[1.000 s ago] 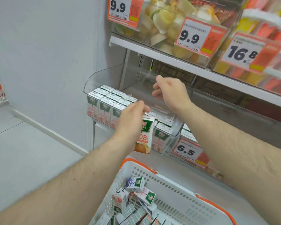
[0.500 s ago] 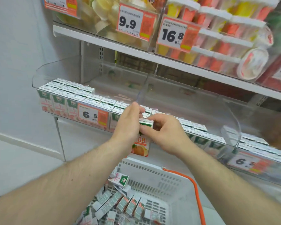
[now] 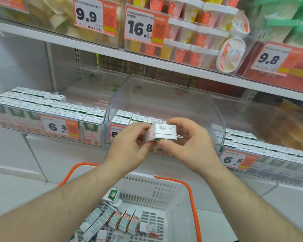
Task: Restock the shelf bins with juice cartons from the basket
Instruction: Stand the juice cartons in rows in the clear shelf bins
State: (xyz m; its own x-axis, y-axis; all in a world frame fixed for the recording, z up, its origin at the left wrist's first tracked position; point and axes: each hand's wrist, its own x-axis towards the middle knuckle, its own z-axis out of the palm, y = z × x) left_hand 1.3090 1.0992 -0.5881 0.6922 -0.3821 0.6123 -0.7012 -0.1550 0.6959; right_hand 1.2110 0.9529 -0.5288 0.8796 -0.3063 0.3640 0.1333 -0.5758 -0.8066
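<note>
Just in front of the middle clear shelf bin, both hands hold one juice carton, tilted so its white top with printed code faces the camera. Left hand grips the carton's left side, fingers curled round it. Right hand grips the right side, thumb under, fingers over the top edge. Carton is above the bin's front lip, not yet inside. Same bin: a couple of rows of upright cartons at the front, rear part bare. Left of it, a fuller bin with a 6.5 price tag. Right of it, another stocked bin. Below the middle bin, a white basket with orange handles holds loose cartons lying in a heap.
</note>
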